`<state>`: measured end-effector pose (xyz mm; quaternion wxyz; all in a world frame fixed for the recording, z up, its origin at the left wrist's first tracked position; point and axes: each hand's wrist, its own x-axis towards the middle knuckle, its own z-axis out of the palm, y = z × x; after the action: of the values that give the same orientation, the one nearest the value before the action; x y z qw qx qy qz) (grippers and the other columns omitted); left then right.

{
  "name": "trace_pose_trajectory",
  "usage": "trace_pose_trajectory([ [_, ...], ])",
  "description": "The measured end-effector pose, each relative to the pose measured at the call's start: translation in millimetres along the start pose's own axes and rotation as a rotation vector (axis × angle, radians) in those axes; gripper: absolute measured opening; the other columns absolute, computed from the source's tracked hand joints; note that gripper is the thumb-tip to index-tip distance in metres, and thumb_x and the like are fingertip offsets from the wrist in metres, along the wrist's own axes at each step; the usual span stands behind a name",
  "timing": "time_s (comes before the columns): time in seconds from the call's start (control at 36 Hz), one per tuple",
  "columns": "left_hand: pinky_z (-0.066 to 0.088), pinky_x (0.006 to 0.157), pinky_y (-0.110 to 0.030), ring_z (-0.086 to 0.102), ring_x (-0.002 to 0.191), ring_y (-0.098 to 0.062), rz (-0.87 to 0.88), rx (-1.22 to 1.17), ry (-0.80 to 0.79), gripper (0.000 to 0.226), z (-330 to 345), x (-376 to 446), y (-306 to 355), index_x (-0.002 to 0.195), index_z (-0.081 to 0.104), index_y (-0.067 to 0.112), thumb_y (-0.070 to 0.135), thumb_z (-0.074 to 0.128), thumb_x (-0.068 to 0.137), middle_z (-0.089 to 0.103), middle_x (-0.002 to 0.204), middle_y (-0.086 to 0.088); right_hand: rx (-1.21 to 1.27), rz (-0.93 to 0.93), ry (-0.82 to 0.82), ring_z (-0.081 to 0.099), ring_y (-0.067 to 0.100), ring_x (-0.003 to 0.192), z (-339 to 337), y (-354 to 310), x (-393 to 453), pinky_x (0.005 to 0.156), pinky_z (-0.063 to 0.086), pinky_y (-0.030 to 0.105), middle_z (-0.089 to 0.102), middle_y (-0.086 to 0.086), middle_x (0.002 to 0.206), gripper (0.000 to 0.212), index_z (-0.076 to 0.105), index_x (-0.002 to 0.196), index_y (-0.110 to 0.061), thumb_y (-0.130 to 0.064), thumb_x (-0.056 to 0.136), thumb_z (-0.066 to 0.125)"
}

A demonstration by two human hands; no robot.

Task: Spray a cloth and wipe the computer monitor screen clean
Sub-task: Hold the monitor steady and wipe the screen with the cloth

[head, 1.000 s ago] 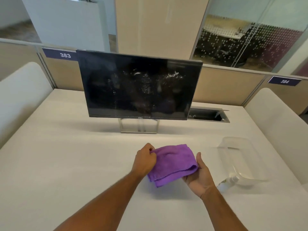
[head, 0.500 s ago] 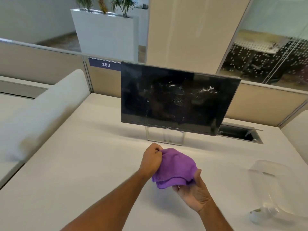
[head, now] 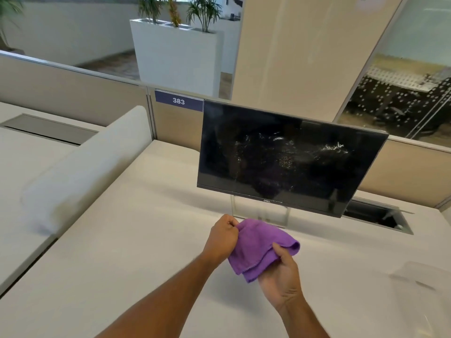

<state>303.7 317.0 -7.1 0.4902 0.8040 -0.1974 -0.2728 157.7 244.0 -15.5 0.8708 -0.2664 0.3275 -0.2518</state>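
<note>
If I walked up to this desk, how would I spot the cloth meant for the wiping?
Find the black monitor standing on the pale desk. Just in front of its stand, two bare hands hold a folded cloth above the desktop. It is bright purple, the only vivid colour on the desk.

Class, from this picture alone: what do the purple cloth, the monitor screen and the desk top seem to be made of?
Purple cloth: soft, napped fabric, probably microfibre; it folds limply and shows a stitched hem.
Monitor screen: glossy dark glass or plastic; it shows glare and whitish smears.
Desk top: smooth matte off-white, likely laminate; no grain visible.
</note>
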Motion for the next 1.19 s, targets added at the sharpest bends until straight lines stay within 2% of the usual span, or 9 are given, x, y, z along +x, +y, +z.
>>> trace_pose_trajectory([
  [0.14,0.043,0.061,-0.014,0.06,0.081,-0.012,0.058,0.083,-0.01,0.02,-5.8,4.3,1.5,0.091,0.051,0.03,0.022,0.038,0.104,0.061,0.091,0.009,-0.044,0.023,0.047,0.073,0.038,0.102,21.3,-8.6,8.3,0.082,0.058,0.055,0.074,0.016,0.118,0.04,0.064,0.125,-0.018,-0.038,0.09,0.07],
  [0.31,0.043,0.069,-0.011,0.06,0.087,-0.008,0.235,0.062,0.171,0.012,-26.3,18.6,13.7,0.1,0.049,0.034,0.023,0.051,0.097,0.056,0.095,0.017,-0.116,-0.114,0.191,0.069,0.032,0.106,44.5,-18.2,24.9,0.068,0.061,0.04,0.078,0.005,0.106,0.024,0.064,0.116,-0.024,-0.024,0.092,0.069],
  [0.5,0.045,0.087,-0.022,0.051,0.099,-0.009,0.648,0.059,0.527,0.027,-87.4,57.8,82.9,0.106,0.059,0.017,0.003,0.051,0.085,0.056,0.105,0.005,-0.401,-0.645,0.186,0.066,0.001,0.096,113.0,-52.0,31.3,0.071,0.054,0.016,0.071,-0.026,0.096,0.014,0.063,0.109,-0.039,-0.035,0.096,0.064],
  [0.64,0.042,0.1,-0.025,0.052,0.112,-0.008,0.774,0.084,0.588,0.034,-126.7,85.8,139.9,0.118,0.061,0.011,0.002,0.048,0.087,0.06,0.12,0.0,-0.52,-1.003,0.206,0.06,-0.017,0.088,179.6,-81.8,39.8,0.069,0.045,0.004,0.065,-0.039,0.094,0.012,0.06,0.096,-0.045,-0.038,0.1,0.052],
  [0.75,0.032,0.116,-0.032,0.042,0.136,-0.014,0.746,0.173,0.526,0.049,-153.0,109.7,173.9,0.136,0.054,0.011,0.007,0.043,0.089,0.049,0.147,-0.003,-0.673,-1.202,0.229,0.057,-0.004,0.08,221.2,-100.8,64.8,0.072,0.047,0.02,0.061,-0.009,0.092,0.023,0.061,0.099,-0.026,-0.04,0.101,0.043],
  [0.81,0.022,0.12,-0.032,0.03,0.146,-0.016,0.718,0.238,0.493,0.054,-163.7,120.9,184.1,0.145,0.048,0.012,0.012,0.039,0.092,0.039,0.157,-0.004,-0.752,-1.32,0.247,0.058,0.006,0.095,236.1,-108.0,81.9,0.088,0.046,0.019,0.059,0.0,0.109,0.031,0.06,0.118,-0.008,-0.03,0.101,0.045],
  [0.86,0.017,0.119,-0.032,0.026,0.148,-0.017,0.694,0.323,0.449,0.052,-172.5,132.8,190.3,0.148,0.045,0.012,0.018,0.036,0.097,0.037,0.158,-0.004,-0.871,-1.405,0.235,0.058,0.027,0.11,247.4,-109.2,99.3,0.103,0.045,0.037,0.061,0.009,0.119,0.036,0.056,0.125,0.0,-0.022,0.099,0.045],
  [1.03,0.044,0.082,-0.038,0.059,0.094,-0.023,0.56,0.272,0.288,0.067,-184.0,144.2,198.5,0.091,0.065,0.018,0.063,0.016,0.101,0.064,0.097,-0.002,-1.259,-1.485,0.096,0.019,0.025,0.155,264.8,-81.7,139.2,0.126,0.017,0.05,0.028,0.012,0.165,0.064,0.023,0.159,-0.007,-0.03,0.105,0.048],
  [1.19,0.046,0.067,-0.035,0.062,0.065,-0.012,0.481,0.08,0.269,0.082,-188.1,148.4,197.0,0.058,0.057,0.021,0.08,0.009,0.09,0.064,0.061,0.003,-1.732,-1.66,0.041,0.005,0.026,0.157,252.2,-55.5,170.9,0.126,0.011,0.055,0.011,0.013,0.169,0.069,0.019,0.161,-0.007,-0.029,0.102,0.048],
])
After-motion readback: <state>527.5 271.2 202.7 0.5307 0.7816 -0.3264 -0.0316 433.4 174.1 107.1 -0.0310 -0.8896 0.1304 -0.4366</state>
